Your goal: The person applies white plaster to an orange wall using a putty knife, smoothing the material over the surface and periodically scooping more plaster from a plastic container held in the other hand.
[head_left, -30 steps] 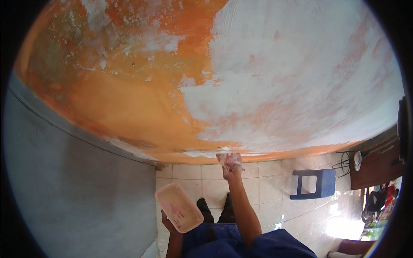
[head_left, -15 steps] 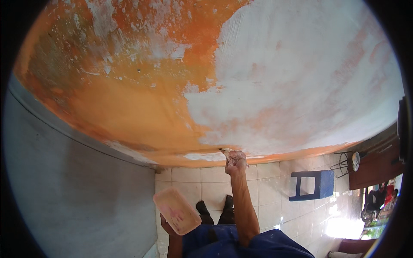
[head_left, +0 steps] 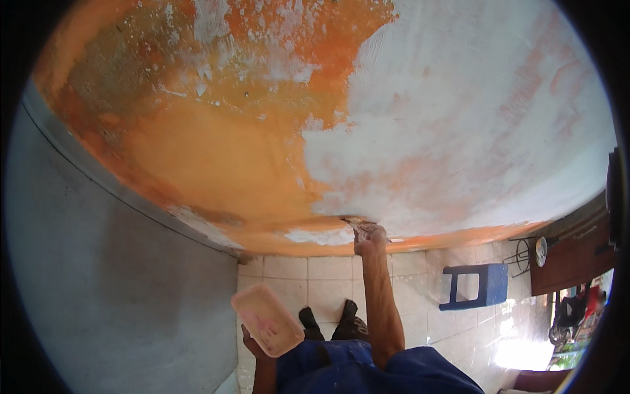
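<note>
My left hand (head_left: pixel 251 341) grips the left side of a shallow rectangular plastic tub (head_left: pixel 289 322), pale orange-pink, with pinkish-white smears inside. My right arm reaches forward to the low part of a wall (head_left: pixel 216 151). There my right hand (head_left: pixel 371 238), closed and smeared with white, presses a thin flat scraper (head_left: pixel 346 218) against the surface. Only the scraper's dark edge shows; the fingers hide the rest. Around the hand the wall is patchy: orange paint to the left, a whitish coat over much of the right, and a white smear just left of the hand.
A blue plastic stool (head_left: pixel 492 286) rests on the tiled floor (head_left: pixel 410 328) at the right. Beyond it are a thin metal stand (head_left: pixel 522 256), a brown wooden panel (head_left: pixel 564 259) and a motorbike (head_left: pixel 566 318) in a bright opening. A grey wall (head_left: pixel 131 262) closes off the left.
My right hand has slid a little to the right and up along the wall with the scraper. The tub has barely shifted. The view has turned slightly, so the wall's patches appear further right.
</note>
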Motion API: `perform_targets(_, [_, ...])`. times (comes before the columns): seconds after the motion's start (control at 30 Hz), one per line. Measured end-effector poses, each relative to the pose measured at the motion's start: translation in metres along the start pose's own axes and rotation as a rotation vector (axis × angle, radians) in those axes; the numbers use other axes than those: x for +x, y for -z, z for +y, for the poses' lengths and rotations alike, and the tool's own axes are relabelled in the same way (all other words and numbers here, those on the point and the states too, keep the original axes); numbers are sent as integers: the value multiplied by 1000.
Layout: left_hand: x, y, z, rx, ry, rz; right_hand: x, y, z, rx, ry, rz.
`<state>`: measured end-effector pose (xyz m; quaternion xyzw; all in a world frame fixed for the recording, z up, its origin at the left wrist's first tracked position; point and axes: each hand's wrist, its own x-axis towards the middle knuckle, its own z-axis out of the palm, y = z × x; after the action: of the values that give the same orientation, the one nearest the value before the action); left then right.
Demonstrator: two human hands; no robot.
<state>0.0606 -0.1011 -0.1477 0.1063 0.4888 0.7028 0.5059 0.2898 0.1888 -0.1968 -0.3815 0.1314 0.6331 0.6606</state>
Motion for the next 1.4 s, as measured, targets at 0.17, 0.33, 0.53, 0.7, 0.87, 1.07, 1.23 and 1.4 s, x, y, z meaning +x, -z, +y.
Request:
perform_targets(0.17, [-6, 7, 0, -318, 111, -20, -17, 5, -14, -39, 63, -101])
perform_targets(0.33, [-3, 16, -8, -587, 180, -117, -64, 13, -1, -74, 172, -306])
perform_targets(0.53, [0, 30, -22, -560, 192, -161, -50, 49, 20, 94, 76, -226])
perform_targets(0.7, [2, 20, -26, -681, 263, -200, 16, 51, 18, -48, 287, -597])
perform_targets(0.87, [-2, 10, -3, 326, -63, -17, -24, -4, 14, -149, 135, -188])
perform_targets(1.07, [4, 20, -16, -547, 139, -154, -27, 2, -9, 10, 69, -257])
perform_targets(1.23, [0, 4, -13, -509, 170, -129, -43, -14, -15, 24, 69, -227])
perform_targets(1.4, [-4, 4, -10, -452, 136, -176, -66, -26, -26, 88, 45, -268])
